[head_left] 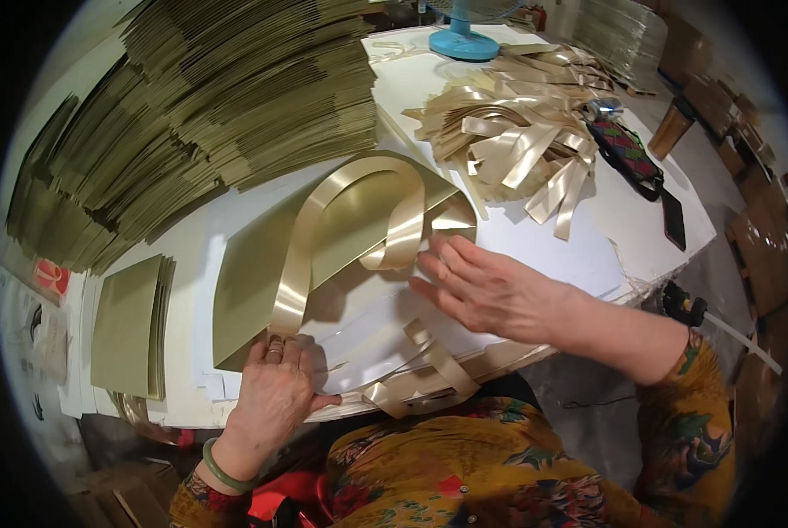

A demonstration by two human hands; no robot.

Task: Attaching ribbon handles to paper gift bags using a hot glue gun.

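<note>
A folded gold-green card sheet point(257, 242) lies on the white table before me, its near side raised and open. A wide, shiny cream ribbon point(301, 238) loops across it. My left hand point(277, 378), with a green bangle at the wrist, is at the sheet's near left corner. Its bent fingers press on the ribbon's lower end; the fingertips are partly hidden. My right hand point(491, 290) hovers by the sheet's right edge, beside the other part of the ribbon. Its fingers are stretched out and a little apart, with nothing visible between them.
Long rows of stacked gold-green sheets point(235, 88) fill the far left. A smaller stack point(128, 326) stands at left. Far right lie a heap of ribboned pieces point(517, 132), a patterned pouch point(623, 145), a phone point(673, 220), a brown tumbler point(671, 128) and a blue fan base point(463, 42).
</note>
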